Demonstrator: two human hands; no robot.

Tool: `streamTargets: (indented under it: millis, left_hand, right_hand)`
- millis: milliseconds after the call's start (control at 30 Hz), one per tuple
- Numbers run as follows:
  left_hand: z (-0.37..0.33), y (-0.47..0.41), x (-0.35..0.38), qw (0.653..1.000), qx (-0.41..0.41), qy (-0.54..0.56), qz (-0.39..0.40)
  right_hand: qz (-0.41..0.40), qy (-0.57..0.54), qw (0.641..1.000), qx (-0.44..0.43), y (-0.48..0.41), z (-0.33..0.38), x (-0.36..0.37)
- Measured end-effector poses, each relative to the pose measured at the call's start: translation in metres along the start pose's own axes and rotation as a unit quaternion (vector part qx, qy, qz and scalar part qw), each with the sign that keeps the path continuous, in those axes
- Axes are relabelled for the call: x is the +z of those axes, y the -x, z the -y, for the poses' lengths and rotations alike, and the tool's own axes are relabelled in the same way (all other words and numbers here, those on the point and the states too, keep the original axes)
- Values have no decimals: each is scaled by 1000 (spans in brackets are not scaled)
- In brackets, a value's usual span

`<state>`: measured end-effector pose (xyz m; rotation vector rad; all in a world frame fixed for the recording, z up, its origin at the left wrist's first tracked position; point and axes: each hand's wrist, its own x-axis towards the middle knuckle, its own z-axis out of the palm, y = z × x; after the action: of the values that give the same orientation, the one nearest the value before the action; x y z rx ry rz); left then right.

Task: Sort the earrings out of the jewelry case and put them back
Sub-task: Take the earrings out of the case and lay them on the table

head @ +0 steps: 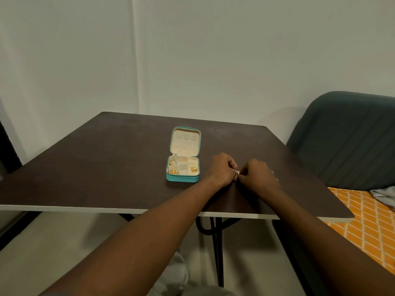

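Both forearms reach in from the near edge of the table [106, 167] and converge over its right half, closer to the near edge than to the far one. The left hand [222, 169] and right hand [256, 176] meet knuckle to knuckle, backs turned up, fingers curled inward so the fingertips face each other. Between them sits a small silvery earring [238, 172], pinched from both sides and held at or just above the tabletop. Which fingers actually clamp it is hidden by the curled knuckles. The left wrist is nearly straight with its forearm, while the right wrist bends slightly inward toward the left hand.

Just left of the left hand, near the table's middle, the teal case [183, 178] lies open, its lid [185, 141] folded back flat toward the far edge. The cream lining is divided into compartments. A gold ring [194, 169] lies in the right one, and gold pieces [173, 172] lie in the front-left one, with another glint of gold in the compartment behind it. Two tiny pale specks [277, 179] lie on the table just right of the right hand; they are too small to identify.

A dark chair [342, 135] stands beyond the right edge, and an orange patterned cloth [363, 221] lies below it.
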<state>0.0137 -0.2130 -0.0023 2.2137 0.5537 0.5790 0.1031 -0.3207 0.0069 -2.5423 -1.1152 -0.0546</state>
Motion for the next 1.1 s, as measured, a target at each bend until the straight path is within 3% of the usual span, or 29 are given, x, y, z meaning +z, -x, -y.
streamTargets:
  millis: [167, 333, 533, 733, 933, 1100]
  left_hand:
    - [-7, -2, -33, 999, 34, -8, -23]
    - [-1, 0, -86, 997, 45, -2, -57]
    - [22, 11, -132, 996, 8, -12, -94]
    - [62, 22, -160, 993, -54, -20, -107]
    - [88, 33, -164, 992, -76, 4, -104]
    - [90, 37, -161, 992, -74, 23, -98]
  right_hand:
    - [-19, -3, 999, -28, 2, 11, -1]
    - [-80, -9, 990, -111, 6, 52, -5]
    - [-16, -60, 984, -170, 1, 125, 0]
    - [85, -48, 986, -136, -10, 170, 16]
    - [98, 58, 991, -65, -12, 186, 30]
    - [124, 70, 989, -32, -17, 190, 26]
